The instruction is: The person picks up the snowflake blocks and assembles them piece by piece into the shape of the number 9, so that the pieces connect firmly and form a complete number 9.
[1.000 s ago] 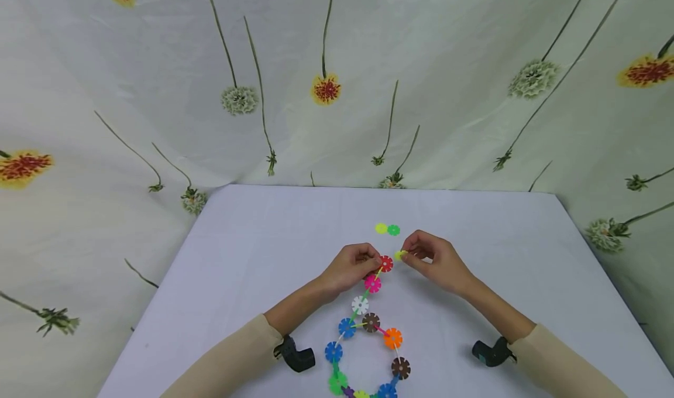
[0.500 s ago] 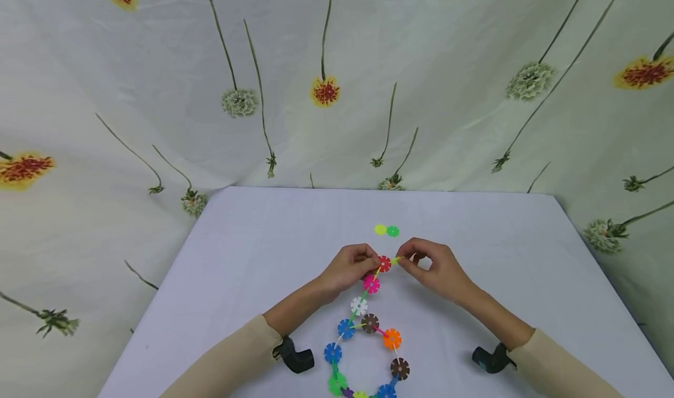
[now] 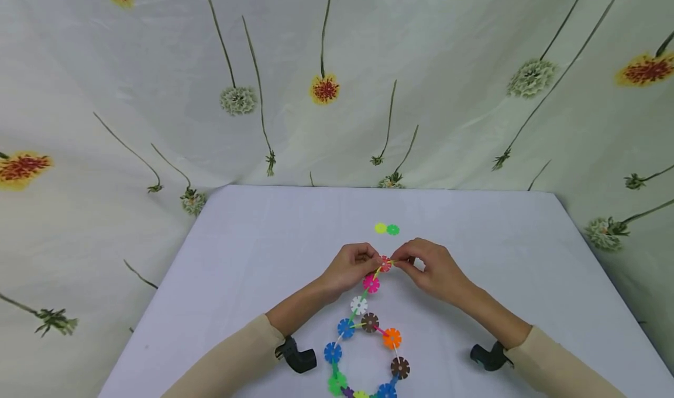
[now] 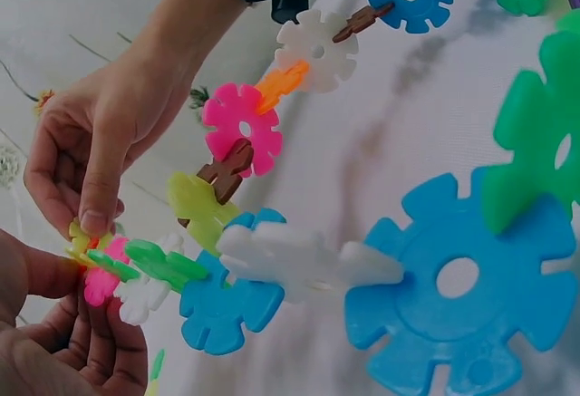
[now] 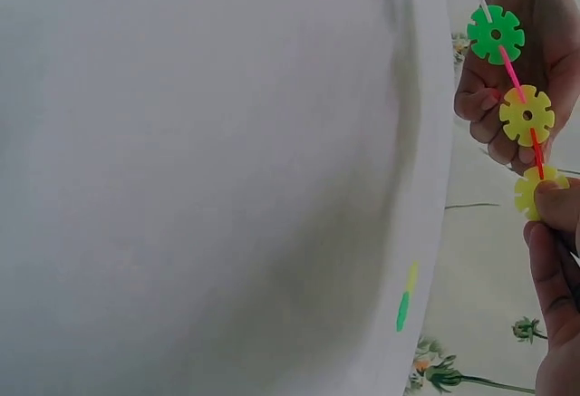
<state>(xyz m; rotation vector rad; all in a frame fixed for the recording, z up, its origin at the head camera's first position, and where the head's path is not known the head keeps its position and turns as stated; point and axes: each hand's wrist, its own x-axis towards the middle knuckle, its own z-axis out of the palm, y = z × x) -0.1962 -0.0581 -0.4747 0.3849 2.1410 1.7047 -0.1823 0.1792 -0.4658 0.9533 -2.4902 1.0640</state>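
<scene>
A chain of notched interlocking plastic discs rises from a ring of discs up to a red disc (image 3: pixel 385 263). My left hand (image 3: pixel 344 272) pinches the chain at this upper end. My right hand (image 3: pixel 434 270) pinches a yellow interlocking disc (image 5: pixel 527 195) between thumb and fingertips. Seen edge-on in the head view, that disc meets the red one. Below come a pink disc (image 3: pixel 371 284), a white disc (image 3: pixel 359 305) and a blue disc (image 3: pixel 346 328). The ring includes an orange disc (image 3: pixel 392 338) and a brown disc (image 3: pixel 400 368). Its near side runs out of the head view.
A loose yellow disc (image 3: pixel 381 227) and a green disc (image 3: pixel 393 229) lie side by side beyond the hands on the white table (image 3: pixel 253 228). Behind stands a flower-printed cloth (image 3: pixel 458 93). A black wrist camera (image 3: pixel 299 360) juts from the left sleeve.
My right hand has moved left and slightly down, bringing the yellow disc from apart to against the red disc and turning it edge-on. The left hand has stayed in place.
</scene>
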